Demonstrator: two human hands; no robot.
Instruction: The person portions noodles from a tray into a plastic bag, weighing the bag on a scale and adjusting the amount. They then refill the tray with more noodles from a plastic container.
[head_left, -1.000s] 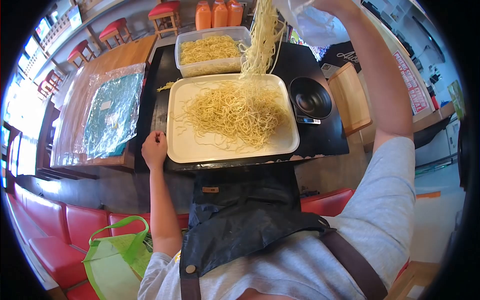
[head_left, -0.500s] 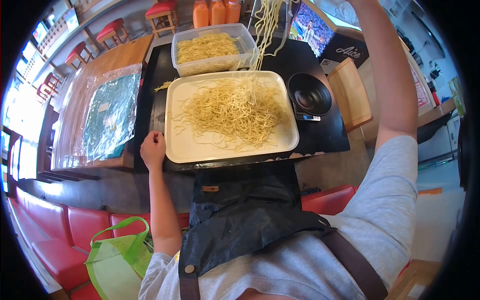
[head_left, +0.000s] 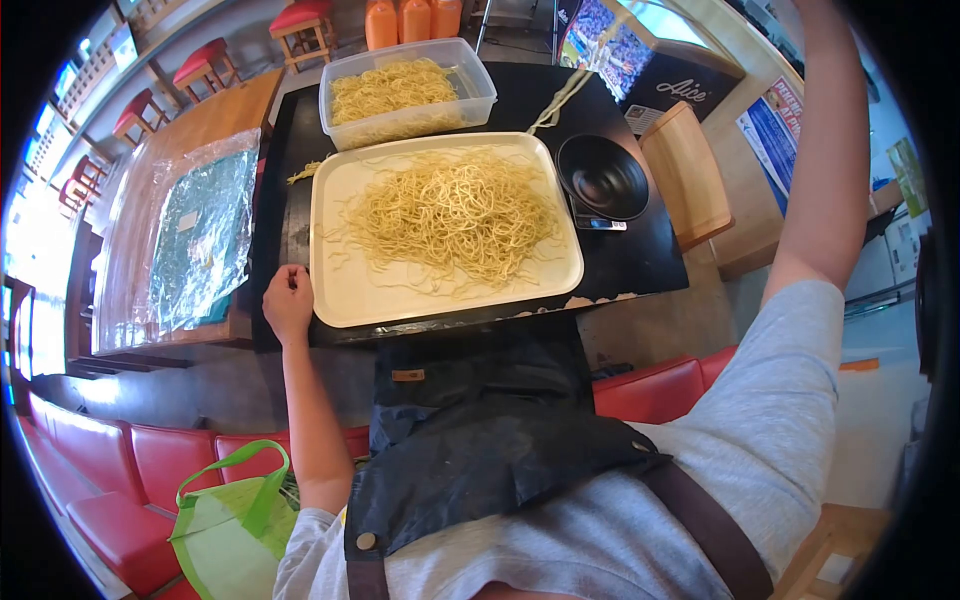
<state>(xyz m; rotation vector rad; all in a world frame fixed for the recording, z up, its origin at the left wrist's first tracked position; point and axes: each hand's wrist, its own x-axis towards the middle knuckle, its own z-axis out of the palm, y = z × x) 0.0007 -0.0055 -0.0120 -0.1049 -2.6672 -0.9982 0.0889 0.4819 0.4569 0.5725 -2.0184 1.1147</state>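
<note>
My left hand (head_left: 289, 305) rests at the table's edge beside the left rim of a cream tray (head_left: 335, 310), its fingers curled in a loose fist with nothing visible inside. On the tray lies a wide pile of yellow noodles (head_left: 455, 215). My right arm (head_left: 828, 150) is raised high, and its hand is beyond the top of the view. A few noodle strands (head_left: 565, 98) hang at the table's far right side, their upper ends blurred. Right of the tray, a black bowl (head_left: 603, 178) sits on a small digital scale (head_left: 600, 224).
A clear plastic tub (head_left: 477, 100) holding more noodles stands behind the tray. Some stray noodles (head_left: 303, 173) lie on the black table (head_left: 650, 262). Left is a wooden table with a plastic-wrapped green item (head_left: 205, 225). Orange bottles (head_left: 415, 20) stand beyond; a wooden chair (head_left: 690, 180) is right.
My right arm has swung outward to the right and its hand has left the view. The noodle strands have moved off the pile toward the bowl's far side. My left hand stays beside the tray.
</note>
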